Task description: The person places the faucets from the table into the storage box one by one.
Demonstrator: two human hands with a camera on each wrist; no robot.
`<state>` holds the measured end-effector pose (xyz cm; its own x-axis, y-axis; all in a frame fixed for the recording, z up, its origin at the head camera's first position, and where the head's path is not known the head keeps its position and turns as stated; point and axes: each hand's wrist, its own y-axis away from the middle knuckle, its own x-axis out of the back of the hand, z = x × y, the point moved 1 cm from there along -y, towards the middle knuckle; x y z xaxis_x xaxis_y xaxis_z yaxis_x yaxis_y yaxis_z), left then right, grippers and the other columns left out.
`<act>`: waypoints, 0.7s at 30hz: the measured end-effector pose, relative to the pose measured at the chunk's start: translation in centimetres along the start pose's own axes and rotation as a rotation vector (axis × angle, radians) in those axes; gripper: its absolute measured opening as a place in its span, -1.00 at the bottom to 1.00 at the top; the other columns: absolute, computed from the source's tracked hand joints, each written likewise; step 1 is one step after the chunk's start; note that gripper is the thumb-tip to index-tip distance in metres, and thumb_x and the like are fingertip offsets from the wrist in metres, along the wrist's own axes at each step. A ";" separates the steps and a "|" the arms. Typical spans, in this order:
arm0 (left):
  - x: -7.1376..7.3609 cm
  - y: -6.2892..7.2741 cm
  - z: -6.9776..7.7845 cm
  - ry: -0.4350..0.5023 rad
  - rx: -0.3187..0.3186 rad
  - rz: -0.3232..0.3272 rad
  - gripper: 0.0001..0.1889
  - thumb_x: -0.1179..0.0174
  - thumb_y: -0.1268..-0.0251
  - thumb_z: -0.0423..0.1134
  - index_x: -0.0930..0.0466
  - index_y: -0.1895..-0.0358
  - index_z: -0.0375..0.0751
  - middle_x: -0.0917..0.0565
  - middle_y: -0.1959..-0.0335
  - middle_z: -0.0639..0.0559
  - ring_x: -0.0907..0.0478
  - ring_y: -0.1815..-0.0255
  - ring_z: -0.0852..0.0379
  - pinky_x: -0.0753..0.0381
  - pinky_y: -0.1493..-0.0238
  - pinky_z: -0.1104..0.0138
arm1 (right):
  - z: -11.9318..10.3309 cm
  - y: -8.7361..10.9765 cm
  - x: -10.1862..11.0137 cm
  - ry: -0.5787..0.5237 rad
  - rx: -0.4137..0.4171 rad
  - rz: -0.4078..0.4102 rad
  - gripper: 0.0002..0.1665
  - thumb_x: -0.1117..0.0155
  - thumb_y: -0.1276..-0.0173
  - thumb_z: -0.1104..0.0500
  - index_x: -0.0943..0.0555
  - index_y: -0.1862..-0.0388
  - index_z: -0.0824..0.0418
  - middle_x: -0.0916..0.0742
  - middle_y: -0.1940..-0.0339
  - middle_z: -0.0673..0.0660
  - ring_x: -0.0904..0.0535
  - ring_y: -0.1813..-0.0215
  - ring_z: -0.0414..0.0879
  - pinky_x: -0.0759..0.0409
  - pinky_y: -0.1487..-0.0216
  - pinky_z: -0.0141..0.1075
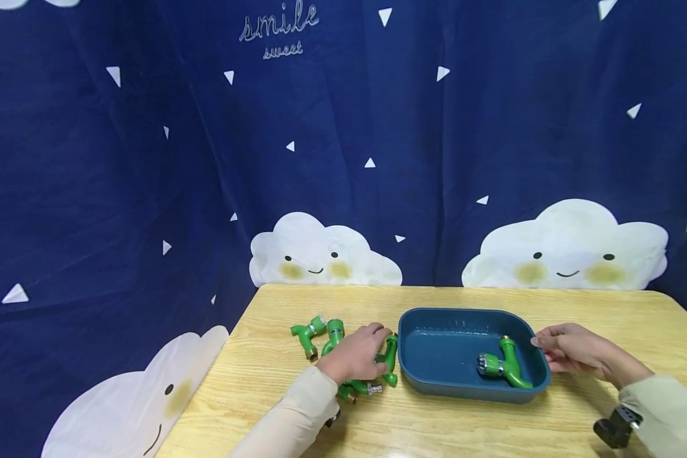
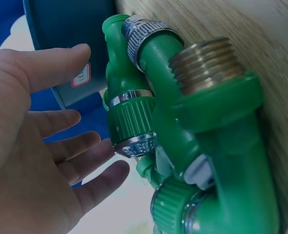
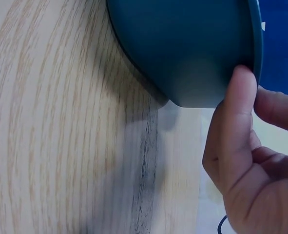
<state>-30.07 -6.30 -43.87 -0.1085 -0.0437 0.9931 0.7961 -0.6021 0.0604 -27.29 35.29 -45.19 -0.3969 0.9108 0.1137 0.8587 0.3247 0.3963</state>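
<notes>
My left hand (image 1: 357, 353) is over a group of green taps on the table, fingers spread and apart around nothing. In the left wrist view its fingertips come right beside the ribbed, silver-edged knob of one green tap (image 2: 131, 117). A nearer tap (image 2: 236, 146) shows a brass threaded end. At the right end of a dark blue plastic basin (image 1: 443, 390), my right hand (image 1: 575, 353) pinches the rim between thumb and fingers; the right wrist view shows a fingertip against the basin wall (image 3: 192, 53). One green tap (image 1: 511, 366) lies inside the basin, toward its right.
Another green tap (image 1: 309, 334) lies at the far left of the group, beside one with an upward-facing knob (image 1: 335, 327). The wooden table (image 1: 469, 426) ends at a dark blue curtain (image 1: 332, 127) with white clouds. Each wrist carries a small black camera.
</notes>
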 end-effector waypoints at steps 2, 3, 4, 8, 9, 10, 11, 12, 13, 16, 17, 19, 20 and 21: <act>-0.1 -0.1 0.0 -0.010 -0.003 0.002 -0.28 -0.31 -0.26 -0.01 -0.32 -0.46 -0.12 -0.39 -0.44 -0.07 -0.42 -0.40 -0.03 -0.52 -0.32 0.17 | 0.0 0.0 0.0 -0.002 0.003 -0.001 -0.82 -0.05 -0.55 0.18 -0.51 0.14 0.30 -0.64 0.45 -0.03 -0.63 0.40 -0.30 -0.72 0.25 -0.38; -0.1 -0.1 0.0 -0.014 -0.005 0.004 -0.28 -0.31 -0.25 -0.01 -0.32 -0.46 -0.12 -0.39 -0.44 -0.08 -0.42 -0.40 -0.03 -0.52 -0.31 0.17 | 0.0 0.0 0.0 -0.002 0.003 0.000 -0.82 -0.05 -0.55 0.18 -0.51 0.14 0.29 -0.64 0.45 -0.03 -0.63 0.40 -0.30 -0.72 0.25 -0.38; -0.2 -0.1 0.0 -0.019 -0.006 0.005 -0.27 -0.32 -0.25 -0.01 -0.32 -0.46 -0.12 -0.39 -0.44 -0.08 -0.42 -0.40 -0.04 -0.53 -0.31 0.17 | 0.0 0.0 0.0 -0.003 0.003 0.001 -0.82 -0.05 -0.55 0.18 -0.51 0.14 0.29 -0.64 0.45 -0.03 -0.63 0.40 -0.30 -0.72 0.25 -0.38; -0.4 -0.2 0.1 -0.035 0.006 -0.007 -0.22 -0.35 -0.21 0.05 -0.31 -0.47 -0.11 -0.38 -0.45 -0.08 -0.41 -0.42 -0.05 -0.52 -0.31 0.17 | 0.0 0.1 0.0 0.004 0.003 0.007 -0.81 -0.05 -0.55 0.18 -0.52 0.13 0.30 -0.64 0.45 -0.03 -0.63 0.40 -0.30 -0.72 0.26 -0.37; -0.4 -0.2 0.1 -0.038 0.012 -0.014 -0.21 -0.35 -0.20 0.07 -0.31 -0.47 -0.10 -0.38 -0.46 -0.08 -0.40 -0.43 -0.05 -0.52 -0.32 0.17 | 0.0 0.0 0.0 0.006 0.002 0.010 -0.81 -0.05 -0.55 0.18 -0.52 0.13 0.30 -0.64 0.45 -0.03 -0.63 0.41 -0.30 -0.72 0.26 -0.37; -0.5 -0.2 0.1 -0.039 0.019 -0.020 -0.19 -0.36 -0.18 0.10 -0.30 -0.47 -0.09 -0.37 -0.47 -0.07 -0.39 -0.44 -0.05 -0.52 -0.32 0.17 | 0.0 0.0 0.0 0.006 0.001 0.011 -0.81 -0.06 -0.55 0.18 -0.52 0.12 0.31 -0.64 0.45 -0.03 -0.63 0.41 -0.30 -0.72 0.26 -0.37; -0.6 -0.3 0.2 -0.040 0.026 -0.028 -0.17 -0.37 -0.17 0.12 -0.30 -0.48 -0.08 -0.36 -0.48 -0.07 -0.38 -0.45 -0.05 -0.52 -0.32 0.17 | 0.0 0.0 0.0 0.008 0.001 0.012 -0.81 -0.06 -0.55 0.18 -0.52 0.12 0.31 -0.64 0.45 -0.03 -0.63 0.41 -0.29 -0.72 0.26 -0.37; -0.7 -0.3 0.2 -0.043 0.032 -0.034 -0.16 -0.37 -0.16 0.15 -0.29 -0.48 -0.07 -0.35 -0.48 -0.06 -0.37 -0.46 -0.05 -0.52 -0.33 0.16 | 0.0 0.0 0.0 0.006 0.000 0.013 -0.81 -0.06 -0.55 0.18 -0.53 0.12 0.31 -0.64 0.45 -0.03 -0.63 0.41 -0.29 -0.72 0.26 -0.37; -0.8 -0.4 0.2 -0.048 0.037 -0.038 -0.14 -0.37 -0.14 0.17 -0.29 -0.48 -0.06 -0.34 -0.49 -0.05 -0.36 -0.46 -0.04 -0.52 -0.32 0.16 | 0.0 0.0 0.0 0.005 0.000 0.012 -0.81 -0.05 -0.55 0.18 -0.53 0.12 0.30 -0.64 0.45 -0.03 -0.63 0.41 -0.29 -0.72 0.26 -0.37; -1.0 -0.7 0.2 -0.062 0.052 -0.045 -0.11 -0.39 -0.10 0.22 -0.29 -0.48 -0.02 -0.33 -0.49 -0.03 -0.36 -0.46 -0.03 -0.53 -0.30 0.16 | 0.0 0.0 0.1 0.004 -0.004 0.011 -0.81 -0.05 -0.55 0.18 -0.52 0.12 0.29 -0.63 0.46 -0.04 -0.62 0.41 -0.30 -0.72 0.25 -0.38; -1.1 -0.8 0.2 -0.065 0.055 -0.047 -0.10 -0.39 -0.09 0.23 -0.28 -0.49 -0.02 -0.33 -0.49 -0.03 -0.35 -0.46 -0.03 -0.53 -0.30 0.16 | 0.1 0.0 0.1 0.005 -0.004 0.009 -0.81 -0.04 -0.56 0.17 -0.52 0.12 0.30 -0.63 0.46 -0.04 -0.61 0.41 -0.30 -0.72 0.25 -0.38; -1.3 -0.9 0.2 -0.068 0.058 -0.048 -0.08 -0.40 -0.07 0.24 -0.28 -0.49 -0.02 -0.34 -0.49 -0.04 -0.36 -0.45 -0.04 -0.54 -0.30 0.16 | 0.1 0.0 0.2 0.008 -0.007 0.009 -0.80 -0.05 -0.56 0.17 -0.52 0.10 0.31 -0.62 0.47 -0.04 -0.61 0.41 -0.30 -0.72 0.25 -0.38; -1.3 -1.0 0.2 -0.066 0.059 -0.050 -0.07 -0.41 -0.06 0.25 -0.27 -0.49 -0.02 -0.34 -0.49 -0.05 -0.36 -0.45 -0.05 -0.53 -0.30 0.15 | 0.1 0.0 0.2 0.009 -0.010 0.011 -0.79 -0.05 -0.56 0.17 -0.52 0.09 0.31 -0.61 0.47 -0.04 -0.61 0.41 -0.30 -0.72 0.25 -0.38; -1.3 -1.0 0.2 -0.065 0.058 -0.053 -0.06 -0.41 -0.04 0.25 -0.27 -0.49 -0.02 -0.34 -0.48 -0.06 -0.36 -0.45 -0.05 -0.53 -0.31 0.15 | 0.1 0.0 0.2 0.012 -0.012 0.012 -0.78 -0.05 -0.56 0.16 -0.52 0.08 0.32 -0.61 0.47 -0.04 -0.60 0.41 -0.30 -0.72 0.25 -0.38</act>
<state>-30.66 -5.50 -45.18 -0.1140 0.0398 0.9927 0.8236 -0.5550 0.1168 -27.35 35.53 -45.28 -0.3902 0.9116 0.1296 0.8598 0.3103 0.4056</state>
